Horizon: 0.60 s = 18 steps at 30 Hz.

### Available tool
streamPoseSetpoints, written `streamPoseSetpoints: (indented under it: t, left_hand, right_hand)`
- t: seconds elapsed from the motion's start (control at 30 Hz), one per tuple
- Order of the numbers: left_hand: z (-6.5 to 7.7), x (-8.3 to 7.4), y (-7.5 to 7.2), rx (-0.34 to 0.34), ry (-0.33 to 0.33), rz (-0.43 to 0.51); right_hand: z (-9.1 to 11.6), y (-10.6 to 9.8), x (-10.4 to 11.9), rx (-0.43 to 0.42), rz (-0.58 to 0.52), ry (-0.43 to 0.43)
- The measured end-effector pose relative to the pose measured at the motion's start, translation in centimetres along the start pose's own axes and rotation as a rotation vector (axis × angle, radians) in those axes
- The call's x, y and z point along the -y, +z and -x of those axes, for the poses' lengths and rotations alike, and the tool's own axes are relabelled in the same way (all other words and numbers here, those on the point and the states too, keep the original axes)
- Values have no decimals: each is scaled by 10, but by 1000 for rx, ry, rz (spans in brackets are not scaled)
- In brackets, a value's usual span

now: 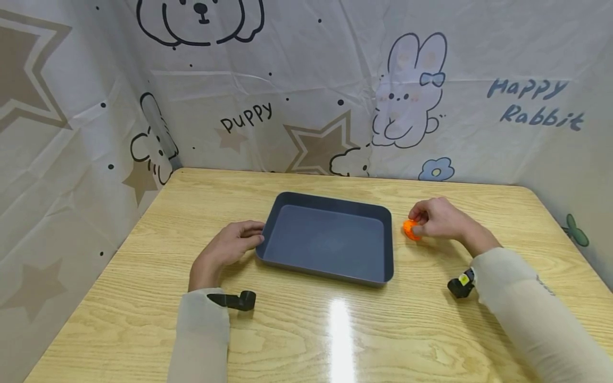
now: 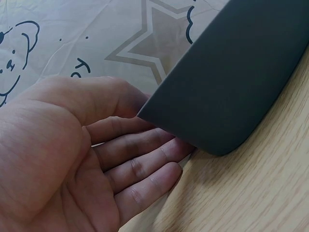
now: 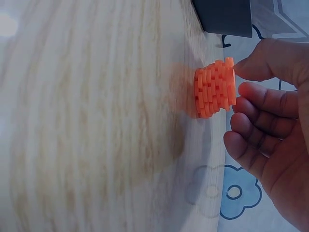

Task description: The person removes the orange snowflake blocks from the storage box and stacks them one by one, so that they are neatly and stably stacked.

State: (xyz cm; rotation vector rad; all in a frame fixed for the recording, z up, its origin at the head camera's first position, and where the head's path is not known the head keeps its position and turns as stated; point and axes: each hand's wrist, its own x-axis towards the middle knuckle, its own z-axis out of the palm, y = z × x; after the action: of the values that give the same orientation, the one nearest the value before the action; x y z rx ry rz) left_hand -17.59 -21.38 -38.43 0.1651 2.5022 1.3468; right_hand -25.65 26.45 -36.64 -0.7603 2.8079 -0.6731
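A shallow dark grey rectangular baking pan (image 1: 330, 279) lies on the wooden table. At its left end is my left hand (image 1: 234, 243), palm turned toward the pan, with thumb and fingertips against the outer side wall (image 2: 207, 96); the fingers are fairly straight. To the pan's right, my right hand (image 1: 438, 219) pinches a small bright orange piece (image 1: 410, 230) from above. Seen from the right wrist, this orange piece (image 3: 212, 89) has stacked rows of notches, and the thumb and fingertips meet its upper edge. Its lower end is close over the table surface.
The light wooden table (image 1: 297, 335) has a bright reflection near the front. A white cloth (image 1: 306, 96) with printed animals, stars and lettering hangs behind and along the sides. Black wrist cameras (image 1: 246, 301) are strapped over the sleeves.
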Motion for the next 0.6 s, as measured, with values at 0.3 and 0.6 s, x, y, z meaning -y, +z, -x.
streamPoseSetpoints:
  t: [0.3,0.6]
  left_hand:
    - [0,0,-1,12,0,-9]
    - [3,0,-11,-6,4,-21]
  right_hand:
    - [4,-2,-1,2,7,11]
    - [3,-8,1,-26,24,5]
